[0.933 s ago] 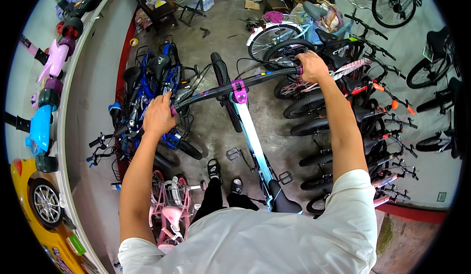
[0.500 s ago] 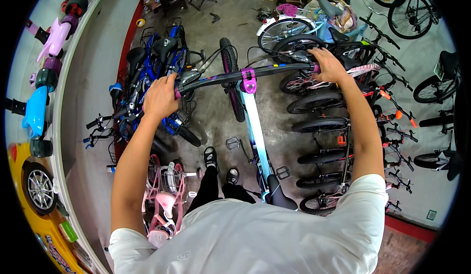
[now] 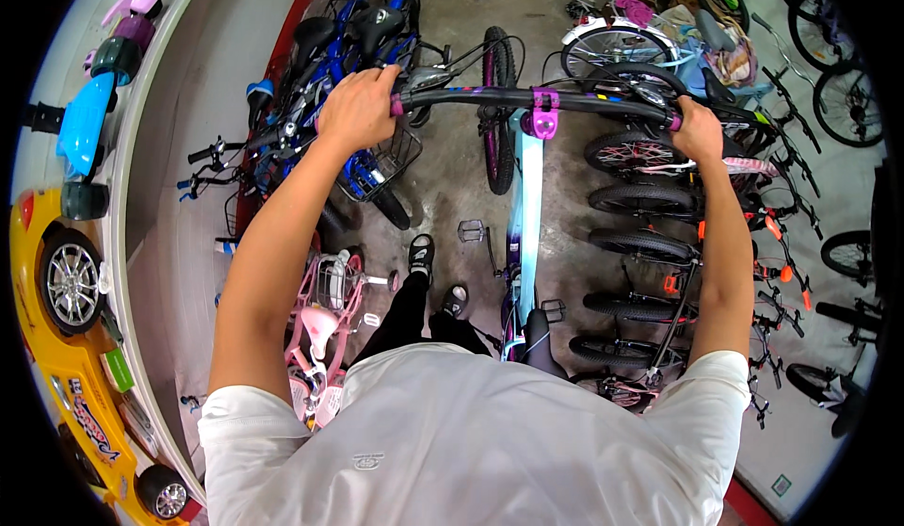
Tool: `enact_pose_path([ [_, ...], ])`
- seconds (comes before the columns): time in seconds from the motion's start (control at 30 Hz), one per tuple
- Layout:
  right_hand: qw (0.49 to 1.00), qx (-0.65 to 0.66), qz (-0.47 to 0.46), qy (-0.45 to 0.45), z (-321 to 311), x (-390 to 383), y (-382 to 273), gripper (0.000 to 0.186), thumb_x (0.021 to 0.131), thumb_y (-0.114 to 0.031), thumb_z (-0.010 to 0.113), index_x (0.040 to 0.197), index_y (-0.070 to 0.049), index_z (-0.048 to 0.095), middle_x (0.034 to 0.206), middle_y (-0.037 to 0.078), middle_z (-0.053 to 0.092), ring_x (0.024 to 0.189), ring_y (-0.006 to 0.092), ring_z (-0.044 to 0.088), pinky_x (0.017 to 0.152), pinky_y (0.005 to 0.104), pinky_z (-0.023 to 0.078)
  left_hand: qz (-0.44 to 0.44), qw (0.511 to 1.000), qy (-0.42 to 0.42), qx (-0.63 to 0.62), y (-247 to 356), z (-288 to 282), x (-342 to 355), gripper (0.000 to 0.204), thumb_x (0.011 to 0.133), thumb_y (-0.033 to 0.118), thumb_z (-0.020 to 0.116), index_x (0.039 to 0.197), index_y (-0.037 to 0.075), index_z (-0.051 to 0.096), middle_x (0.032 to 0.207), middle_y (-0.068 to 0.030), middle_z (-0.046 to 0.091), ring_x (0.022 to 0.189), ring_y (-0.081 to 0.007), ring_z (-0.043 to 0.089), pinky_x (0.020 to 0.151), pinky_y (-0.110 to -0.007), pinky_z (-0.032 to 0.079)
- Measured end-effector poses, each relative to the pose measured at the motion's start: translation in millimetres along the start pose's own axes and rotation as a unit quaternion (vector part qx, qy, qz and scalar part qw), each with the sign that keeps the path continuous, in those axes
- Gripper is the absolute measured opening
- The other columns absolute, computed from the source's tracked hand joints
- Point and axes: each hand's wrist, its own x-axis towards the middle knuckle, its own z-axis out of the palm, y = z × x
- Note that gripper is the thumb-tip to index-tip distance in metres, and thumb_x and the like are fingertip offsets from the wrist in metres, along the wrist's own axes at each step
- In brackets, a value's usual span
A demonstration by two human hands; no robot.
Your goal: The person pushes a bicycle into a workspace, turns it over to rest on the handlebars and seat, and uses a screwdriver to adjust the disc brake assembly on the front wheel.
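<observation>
A light blue bicycle (image 3: 530, 206) stands upright in front of me, a little to the right of my feet. Its black handlebar (image 3: 480, 97) has a purple stem clamp (image 3: 544, 113) at the middle. My left hand (image 3: 358, 112) is wrapped round the left grip, and my right hand (image 3: 700, 132) round the right grip; both grips are mostly hidden by the fingers. Beyond the bar, the front wheel (image 3: 499, 112) shows purple on its rim. The black saddle (image 3: 541, 347) sits close to my right side, partly hidden by my white shirt.
Several bicycles (image 3: 650, 199) stand in a row along the right. Blue bicycles (image 3: 348, 83) crowd the left, with a pink child's bicycle (image 3: 325, 323) nearer me. A shelf at far left bears a yellow toy car (image 3: 71, 338). A white-fendered bicycle (image 3: 621, 46) stands at the back.
The handlebar and both hands have shifted right and slightly farther away in the picture. The surroundings have also shifted as my view turned. Both hands keep their hold.
</observation>
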Motion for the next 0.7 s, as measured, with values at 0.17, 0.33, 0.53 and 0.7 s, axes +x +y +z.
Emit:
enact_pose_path([
  [0.17,0.999,0.035,-0.023,0.035,12.0,-9.6,11.9,0.051,0.075,-0.010,0.075,0.124,-0.006,0.064,0.117,0.020,0.071,0.114,0.0408,0.066,0.100,0.0489,0.052,-0.005,1.000,-0.009,0.001,6.4,3.8,-3.2,0.057,0.081,0.011,0.071,0.137,0.010,0.058,0.121,-0.0169,0.071,0.117,-0.0389,0.066,0.101,-0.048,0.053],
  [0.33,0.976,0.036,-0.177,0.121,8.6,-4.0,9.5,0.067,0.070,-0.006,0.077,0.136,-0.005,0.061,0.135,0.017,0.065,0.134,0.0367,0.055,0.114,0.0445,0.043,0.016,1.000,0.011,0.009,2.9,6.8,-1.2,0.056,0.079,0.010,0.071,0.134,0.007,0.059,0.116,-0.0170,0.071,0.112,-0.0375,0.068,0.099,-0.046,0.053],
  [0.53,0.994,0.054,-0.093,0.018,9.7,-5.7,23.4,0.085,0.065,-0.004,0.080,0.146,-0.009,0.056,0.145,0.018,0.060,0.140,0.0378,0.052,0.119,0.0445,0.041,0.001,1.000,-0.017,0.012,11.4,0.8,4.2,0.060,0.080,0.010,0.071,0.138,0.010,0.057,0.123,-0.0175,0.070,0.116,-0.0386,0.067,0.098,-0.049,0.054],
  [0.7,0.992,0.082,-0.093,0.008,13.6,-8.7,27.9,0.094,0.065,-0.003,0.083,0.153,-0.014,0.052,0.151,0.020,0.058,0.147,0.0378,0.048,0.121,0.0447,0.039,-0.009,0.999,-0.038,0.011,11.3,2.3,2.8,0.060,0.081,0.011,0.072,0.139,0.009,0.057,0.124,-0.0179,0.070,0.117,-0.0392,0.066,0.099,-0.048,0.054],
])
